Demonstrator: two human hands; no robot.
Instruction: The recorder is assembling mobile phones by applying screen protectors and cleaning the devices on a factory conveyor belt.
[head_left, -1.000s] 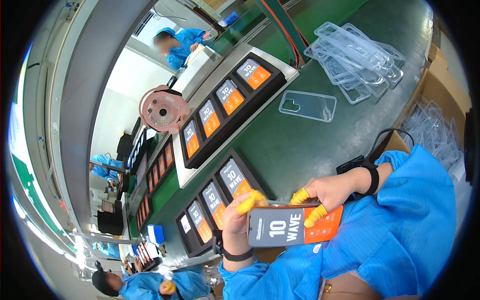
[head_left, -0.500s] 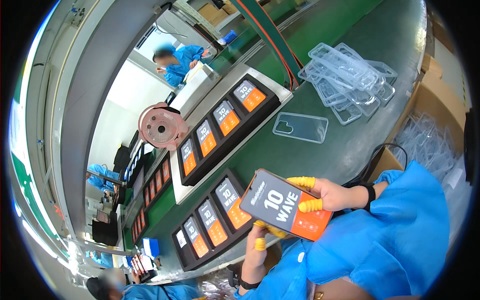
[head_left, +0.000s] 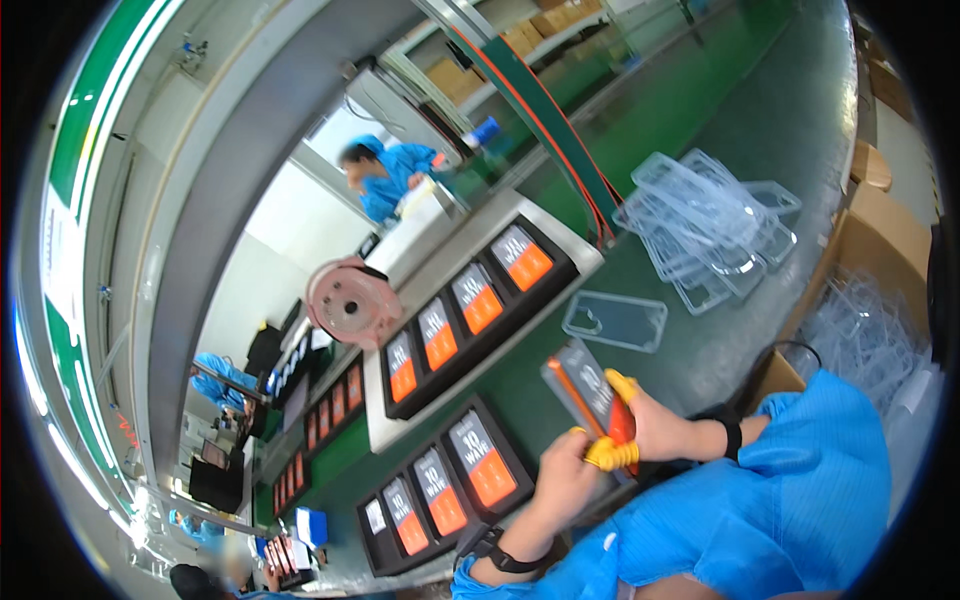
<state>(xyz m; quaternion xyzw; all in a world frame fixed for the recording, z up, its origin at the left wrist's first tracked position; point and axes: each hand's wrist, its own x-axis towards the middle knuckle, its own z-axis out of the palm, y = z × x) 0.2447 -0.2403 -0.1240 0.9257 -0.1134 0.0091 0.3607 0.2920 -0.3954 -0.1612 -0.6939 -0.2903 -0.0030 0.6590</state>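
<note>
Between my hands is a phone (head_left: 598, 395) with a grey and orange printed front, tilted so that one long side edge faces up. My left hand (head_left: 566, 472) grips its near end, with yellow finger covers on the thumb and fingers. From the other side my right hand (head_left: 660, 425), also in yellow finger covers, holds the front and lower part. The fingers partly hide the phone's lower end. Just beyond the phone, a single clear phone case (head_left: 615, 321) lies flat on the green bench. Left of my hands stands a black tray (head_left: 372, 550) of similar phones.
Another black tray (head_left: 490, 357) of phones rests on a metal plate (head_left: 383, 432). A pink round reel (head_left: 348, 303) stands beside it. Clear cases (head_left: 705, 230) are piled at the back right. A carton (head_left: 880, 235) of clear plastic stands at right. Co-workers (head_left: 390, 180) sit farther off.
The phone has turned from face-up to tilted on its edge. My left hand has come up around its near end, and the hands are closer together. The whole view has shifted.
</note>
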